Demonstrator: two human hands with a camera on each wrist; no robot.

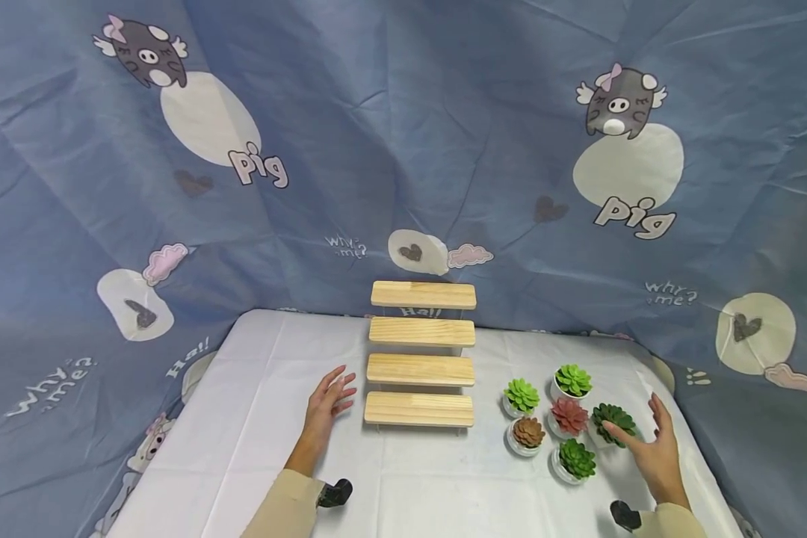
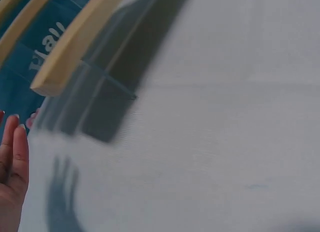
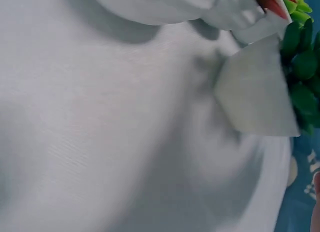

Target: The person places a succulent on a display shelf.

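Note:
My right hand is beside a dark green potted succulent, thumb over its near side and fingers spread apart on its right. In the right wrist view its white pot shows, with only a fingertip at the right edge. My left hand hovers with relaxed fingers just left of a tiered wooden stand, holding nothing. The left wrist view shows those fingers near the end of a wooden step.
Close left of the dark green plant stand a red succulent, a green one, a brown one and two bright green ones, one at the left, one behind. A white cloth covers the table; a blue printed curtain hangs behind.

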